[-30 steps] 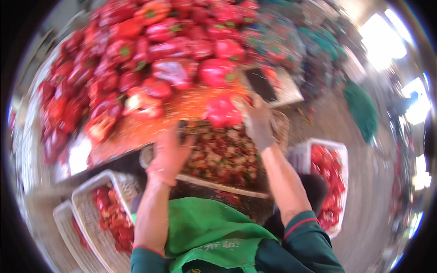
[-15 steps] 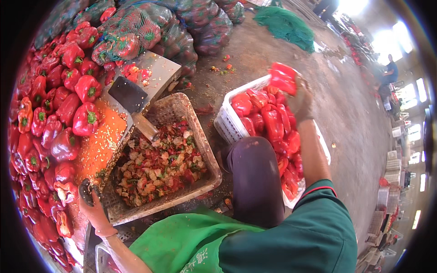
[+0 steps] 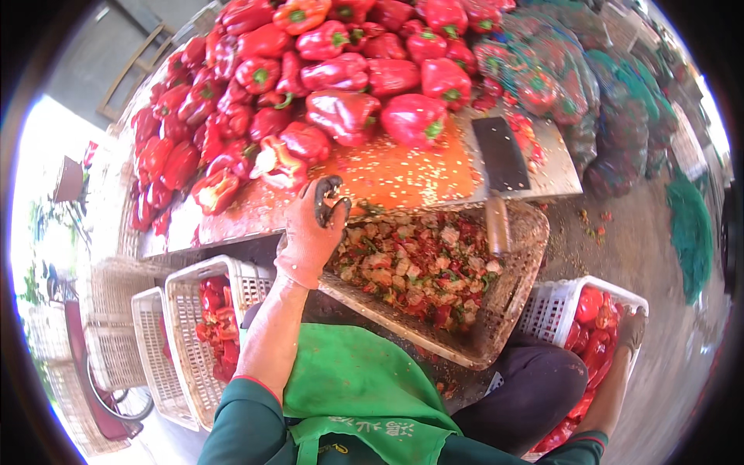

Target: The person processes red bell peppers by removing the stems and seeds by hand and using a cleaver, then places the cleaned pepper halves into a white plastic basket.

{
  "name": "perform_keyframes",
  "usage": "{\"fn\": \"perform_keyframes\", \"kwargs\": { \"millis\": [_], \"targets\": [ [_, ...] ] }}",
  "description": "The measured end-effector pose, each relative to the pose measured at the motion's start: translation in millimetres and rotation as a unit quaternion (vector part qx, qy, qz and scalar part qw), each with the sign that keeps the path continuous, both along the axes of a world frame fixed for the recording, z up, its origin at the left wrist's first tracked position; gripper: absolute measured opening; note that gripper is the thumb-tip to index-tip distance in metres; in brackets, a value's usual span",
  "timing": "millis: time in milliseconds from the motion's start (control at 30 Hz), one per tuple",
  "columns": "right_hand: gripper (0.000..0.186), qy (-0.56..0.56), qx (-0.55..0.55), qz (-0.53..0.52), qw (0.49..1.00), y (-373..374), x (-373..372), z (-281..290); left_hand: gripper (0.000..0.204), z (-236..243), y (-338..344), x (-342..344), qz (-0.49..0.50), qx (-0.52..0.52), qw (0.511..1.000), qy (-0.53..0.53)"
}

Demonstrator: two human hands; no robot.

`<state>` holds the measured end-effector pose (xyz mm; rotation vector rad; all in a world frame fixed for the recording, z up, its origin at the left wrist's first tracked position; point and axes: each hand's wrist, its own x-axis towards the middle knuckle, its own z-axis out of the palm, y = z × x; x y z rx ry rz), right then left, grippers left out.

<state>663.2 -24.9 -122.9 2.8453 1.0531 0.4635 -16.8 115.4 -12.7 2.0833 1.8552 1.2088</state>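
Observation:
My left hand (image 3: pixel 314 229), in a pinkish glove with dark-stained fingertips, is raised at the near edge of the work board (image 3: pixel 403 167). Its fingers are bent and apart from the thumb, and nothing shows between them. Just beyond it lies a cut-open red pepper (image 3: pixel 277 164). At the far right, my right hand (image 3: pixel 632 332) in a greyish glove is by the rim of a white crate (image 3: pixel 549 306) of red peppers (image 3: pixel 598 353); its small, indistinct fingers hide their grip. A cleaver (image 3: pixel 501 155) rests on the board, its wooden handle over the edge.
Whole red peppers (image 3: pixel 341 116) are heaped behind the board. Below it, a dirty crate (image 3: pixel 511 310) holds cores and scraps. Other white crates (image 3: pixel 182 341) stand at left, one with red pieces. Mesh sacks (image 3: pixel 542 70) and green netting (image 3: pixel 690 232) lie to the right.
The view has swung left toward the board. My right hand held a red pepper above the white crate; now it is lower at the crate's rim, no pepper visible in it.

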Motion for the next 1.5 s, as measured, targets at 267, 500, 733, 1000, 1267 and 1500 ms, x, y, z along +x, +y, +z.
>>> {"fn": "perform_keyframes", "kwargs": {
  "millis": [267,500,733,1000,1267,1500],
  "targets": [
    [0.013,0.428,0.27,0.45,0.736,133,-308,149,0.024,13,8,-85,0.126,0.081,0.974,-0.172],
    [0.044,0.32,0.134,0.732,0.586,183,-565,145,0.028,-9,10,-117,0.125,0.014,0.907,-0.402],
    [0.054,0.258,0.056,0.664,0.7,201,-638,113,0.017,-8,8,-116,0.079,0.051,0.882,-0.463],
    [0.041,0.573,0.096,0.657,0.48,207,-564,145,0.027,18,-2,-108,0.022,0.052,0.834,-0.548],
    [0.03,0.856,0.064,0.42,0.295,176,-498,152,0.044,44,-19,-61,-0.378,-0.224,0.761,-0.477],
    [0.025,0.862,0.144,0.301,0.382,167,-501,133,0.055,31,-22,-37,-0.406,-0.288,0.72,-0.483]
  ]
}}
